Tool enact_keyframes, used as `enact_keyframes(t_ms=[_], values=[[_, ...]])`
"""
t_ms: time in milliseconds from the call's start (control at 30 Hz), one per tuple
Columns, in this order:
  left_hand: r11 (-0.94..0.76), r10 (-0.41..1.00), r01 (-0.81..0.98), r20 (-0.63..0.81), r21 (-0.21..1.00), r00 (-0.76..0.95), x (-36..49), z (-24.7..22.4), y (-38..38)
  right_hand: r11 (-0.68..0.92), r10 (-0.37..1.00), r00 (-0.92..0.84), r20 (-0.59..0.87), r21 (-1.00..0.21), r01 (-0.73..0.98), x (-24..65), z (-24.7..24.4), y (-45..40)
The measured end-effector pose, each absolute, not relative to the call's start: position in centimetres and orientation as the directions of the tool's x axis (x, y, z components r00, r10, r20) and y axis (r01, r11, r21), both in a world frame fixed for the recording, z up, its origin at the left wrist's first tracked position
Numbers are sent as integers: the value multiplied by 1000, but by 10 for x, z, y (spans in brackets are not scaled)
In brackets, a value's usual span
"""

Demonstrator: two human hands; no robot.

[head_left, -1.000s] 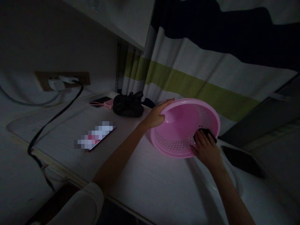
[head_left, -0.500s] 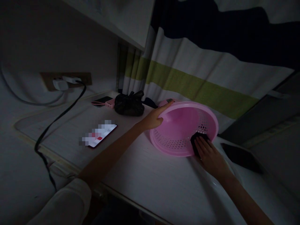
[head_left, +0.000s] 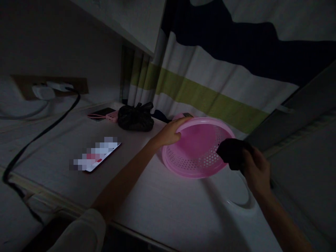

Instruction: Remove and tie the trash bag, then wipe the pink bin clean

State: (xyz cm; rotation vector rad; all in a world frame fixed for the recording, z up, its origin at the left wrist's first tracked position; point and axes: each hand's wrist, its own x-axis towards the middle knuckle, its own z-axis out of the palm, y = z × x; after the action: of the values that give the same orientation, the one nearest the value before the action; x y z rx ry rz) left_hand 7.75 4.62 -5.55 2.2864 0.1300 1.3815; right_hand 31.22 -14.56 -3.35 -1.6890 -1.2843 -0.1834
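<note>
A pink plastic basket (head_left: 195,138) with rows of holes in its wall stands tilted on the white table, its mouth facing me. My left hand (head_left: 170,133) grips the left side of its rim, thumb on the near side and fingers over the outside. My right hand (head_left: 257,169) is closed on a black cloth (head_left: 233,152), held up at the right edge of the basket. The cloth hangs bunched from the fingers and overlaps the rim in view; whether it touches the rim I cannot tell.
A lit phone (head_left: 102,155) lies left on the table (head_left: 162,206). Behind it are a knotted black plastic bag (head_left: 135,118) and a pink power bank (head_left: 112,116). A round white lid-like thing (head_left: 233,189) lies under my right hand. Curtains (head_left: 199,94) hang behind; a cable (head_left: 44,133) drops from the wall socket.
My right hand has lifted the black cloth off the basket's inner right wall and moved it right, out of the basket. My left hand keeps its hold on the rim. The view has shifted slightly.
</note>
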Motion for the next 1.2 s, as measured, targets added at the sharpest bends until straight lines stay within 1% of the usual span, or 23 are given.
enact_keyframes(t_ms=[33, 67, 100, 167, 200, 233, 267, 300, 367, 433, 467, 500, 533, 600, 667, 900, 1033, 1200], values=[[-885, 323, -147, 810, 442, 490, 78, -55, 45, 2, 676, 471, 567, -640, 768, 304, -33, -143], [-883, 329, -143, 807, 447, 490, 79, -54, 43, -30, 724, 485, 491, -680, 733, 297, -35, -141], [-881, 333, -142, 805, 451, 491, 79, -54, 42, -59, 802, 461, 380, -717, 694, 291, -38, -138], [-878, 336, -146, 804, 456, 491, 80, -53, 40, -88, 955, 268, 124, -746, 660, 285, -51, -130], [-877, 337, -145, 802, 457, 493, 80, -53, 39, -86, 985, 165, 38, -728, 681, 284, -59, -125], [-878, 337, -142, 801, 457, 495, 80, -53, 38, -77, 995, 104, -1, -678, 731, 283, -67, -120], [-880, 335, -138, 801, 454, 497, 80, -53, 38, -73, 996, 94, 5, -591, 803, 283, -73, -115], [-882, 334, -134, 800, 451, 498, 81, -54, 38, -81, 992, 118, 50, -466, 881, 283, -79, -109], [-887, 325, -132, 801, 442, 502, 81, -55, 37, -127, 970, 152, 191, -138, 982, 283, -83, -96], [-890, 316, -134, 803, 435, 505, 82, -55, 38, -138, 951, 75, 300, 195, 971, 283, -82, -84], [-892, 313, -135, 804, 432, 505, 82, -56, 38, -128, 941, 8, 338, 333, 934, 284, -81, -79], [-893, 309, -137, 806, 428, 505, 83, -56, 38, -117, 927, -62, 369, 444, 888, 286, -81, -74], [-894, 305, -140, 808, 425, 505, 83, -56, 38, -108, 913, -125, 390, 524, 845, 289, -82, -69], [-896, 296, -147, 809, 420, 507, 82, -56, 39, -95, 890, -210, 404, 616, 782, 298, -89, -63], [-896, 294, -146, 806, 419, 513, 82, -56, 39, -102, 888, -225, 400, 650, 753, 309, -102, -60], [-897, 301, -126, 795, 423, 526, 81, -56, 37, -102, 923, -164, 347, 633, 767, 316, -146, -72], [-903, 293, -125, 802, 411, 520, 82, -56, 37, -48, 945, -171, 279, 634, 772, 299, -153, -77], [-905, 284, -144, 819, 401, 498, 83, -58, 38, -51, 965, -106, 242, 566, 823, 285, -153, -74]])
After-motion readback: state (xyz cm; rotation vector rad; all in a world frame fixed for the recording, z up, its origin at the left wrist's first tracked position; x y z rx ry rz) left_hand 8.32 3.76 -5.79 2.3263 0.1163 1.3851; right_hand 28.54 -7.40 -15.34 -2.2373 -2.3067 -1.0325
